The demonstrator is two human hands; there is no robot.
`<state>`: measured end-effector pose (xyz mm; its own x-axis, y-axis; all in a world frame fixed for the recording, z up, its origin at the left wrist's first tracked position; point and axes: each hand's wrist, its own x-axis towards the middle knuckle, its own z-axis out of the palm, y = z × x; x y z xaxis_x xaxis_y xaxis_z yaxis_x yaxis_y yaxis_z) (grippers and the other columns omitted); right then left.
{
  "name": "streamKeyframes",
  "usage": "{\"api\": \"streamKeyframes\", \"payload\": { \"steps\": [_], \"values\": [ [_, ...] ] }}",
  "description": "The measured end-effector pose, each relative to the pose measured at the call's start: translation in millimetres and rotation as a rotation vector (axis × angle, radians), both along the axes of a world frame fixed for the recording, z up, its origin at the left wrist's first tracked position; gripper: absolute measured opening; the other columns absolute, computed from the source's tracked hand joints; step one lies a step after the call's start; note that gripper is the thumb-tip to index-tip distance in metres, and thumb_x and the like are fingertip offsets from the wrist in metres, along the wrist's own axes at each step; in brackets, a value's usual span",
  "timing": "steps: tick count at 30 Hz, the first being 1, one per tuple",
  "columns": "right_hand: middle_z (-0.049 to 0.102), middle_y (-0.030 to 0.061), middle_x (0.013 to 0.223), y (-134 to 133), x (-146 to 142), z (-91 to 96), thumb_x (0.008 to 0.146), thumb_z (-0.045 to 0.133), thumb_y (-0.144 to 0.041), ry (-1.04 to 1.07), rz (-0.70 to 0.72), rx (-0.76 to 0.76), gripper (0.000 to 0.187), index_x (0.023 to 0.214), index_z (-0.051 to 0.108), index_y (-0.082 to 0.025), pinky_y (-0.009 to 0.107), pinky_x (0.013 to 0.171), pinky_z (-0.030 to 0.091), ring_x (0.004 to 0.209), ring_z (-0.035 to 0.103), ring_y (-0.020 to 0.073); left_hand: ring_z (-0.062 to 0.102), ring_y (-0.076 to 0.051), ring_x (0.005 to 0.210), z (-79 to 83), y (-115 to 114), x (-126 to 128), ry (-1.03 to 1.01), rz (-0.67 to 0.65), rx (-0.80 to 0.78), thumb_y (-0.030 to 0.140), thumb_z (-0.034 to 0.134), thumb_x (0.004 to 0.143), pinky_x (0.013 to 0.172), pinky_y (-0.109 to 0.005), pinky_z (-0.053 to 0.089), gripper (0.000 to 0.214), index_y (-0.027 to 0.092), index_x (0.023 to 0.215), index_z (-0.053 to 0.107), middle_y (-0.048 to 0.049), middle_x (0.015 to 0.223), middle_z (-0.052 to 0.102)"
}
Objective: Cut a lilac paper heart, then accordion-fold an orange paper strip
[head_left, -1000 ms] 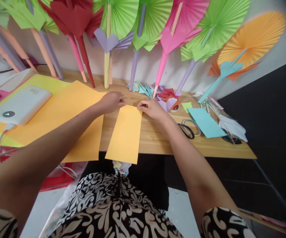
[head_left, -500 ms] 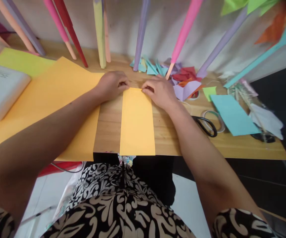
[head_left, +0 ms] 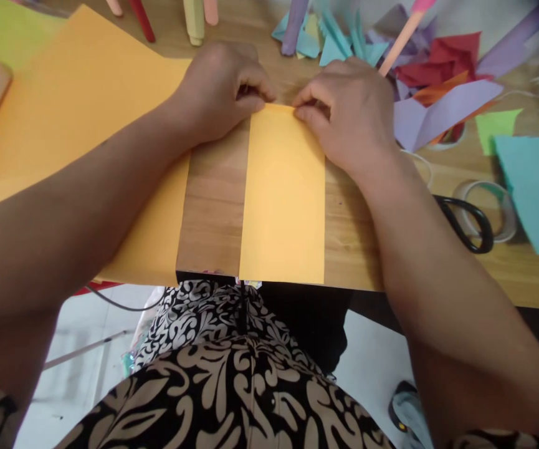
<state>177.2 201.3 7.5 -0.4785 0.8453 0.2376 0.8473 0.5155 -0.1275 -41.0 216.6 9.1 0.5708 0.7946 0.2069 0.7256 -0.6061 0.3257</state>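
a yellow paper strip (head_left: 283, 199) is laid on the wooden table (head_left: 213, 224), reaching its near edge. the strip's far corners are pinched by the left hand (head_left: 225, 93) and right hand (head_left: 351, 115), fingers curled nearly closed; the far end is best pressed evenly.

A paper-craft workspace: wooden table (head_left: 215, 206), with folded coloured papers (head_left: 447, 65) and a tape roll (head_left: 508, 214) right of the right grip (head_left: 356, 115).

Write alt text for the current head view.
A bare left hand and right hand pinch the far edge of a yellow-orange paper rectangle on a brown wooden table; a larger yellow-orange paper sheet lies to its left.
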Motion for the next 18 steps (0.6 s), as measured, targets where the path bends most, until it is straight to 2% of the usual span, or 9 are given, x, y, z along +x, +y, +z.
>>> {"api": "streamKeyframes", "payload": {
  "steps": [2, 5, 10, 14, 18],
  "values": [
    [0.072, 0.0054, 0.113, -0.8, 0.1, 0.6, 0.095, 0.061, -0.028, -0.002, -0.031, -0.019, 0.02, 0.109, 0.075, -0.023, 0.039, 0.098, 0.047, 0.116, 0.061, 0.0246, 0.062, -0.023, 0.112, 0.7, 0.5, -0.1, 0.018, -0.027, 0.015, 0.03, 0.034, 0.098, 0.092, -0.034, 0.041, 0.05, 0.002, 0.119, 0.07, -0.0065, 0.107, 0.068],
    [0.071, 0.0023, 0.114, -0.8, -0.1, 2.3, 0.094, 0.06, -0.028, 0.009, -0.054, -0.042, 0.02, 0.108, 0.074, -0.029, 0.038, 0.097, 0.046, 0.118, 0.06, 0.0239, 0.062, -0.024, 0.113, 2.6, -0.3, 0.1, 0.03, -0.035, 0.02, 0.031, 0.031, 0.097, 0.091, -0.035, 0.039, 0.054, 0.002, 0.12, 0.07, -0.007, 0.105, 0.066],
    [0.07, 0.0041, 0.117, -2.6, -0.6, 4.4, 0.095, 0.058, -0.027, -0.042, -0.045, -0.029, 0.022, 0.111, 0.073, -0.025, 0.039, 0.097, 0.047, 0.119, 0.06, 0.0258, 0.061, -0.024, 0.113, 5.7, -4.5, -0.6, 0.032, -0.041, -0.007, 0.031, 0.025, 0.095, 0.088, -0.035, 0.038, 0.06, -0.001, 0.119, 0.07, -0.0056, 0.103, 0.062],
    [0.069, 0.0089, 0.116, -4.8, -0.1, 3.8, 0.095, 0.057, -0.024, -0.076, -0.024, 0.003, 0.023, 0.112, 0.072, -0.018, 0.044, 0.1, 0.047, 0.119, 0.06, 0.0299, 0.061, -0.022, 0.109, 5.3, -4.0, -2.0, 0.054, -0.032, 0.024, 0.025, 0.038, 0.095, 0.091, -0.035, 0.041, 0.046, 0.004, 0.117, 0.072, -0.0046, 0.102, 0.065],
    [0.067, 0.0105, 0.115, -7.9, -0.8, 4.1, 0.095, 0.053, -0.019, -0.084, 0.0, 0.019, 0.026, 0.112, 0.071, -0.012, 0.043, 0.099, 0.046, 0.119, 0.059, 0.0298, 0.061, -0.025, 0.114, 6.6, -4.0, -1.1, 0.115, -0.066, 0.056, 0.025, 0.033, 0.095, 0.095, -0.04, 0.041, 0.049, 0.003, 0.114, 0.072, -0.0052, 0.101, 0.063]
  ]
}}
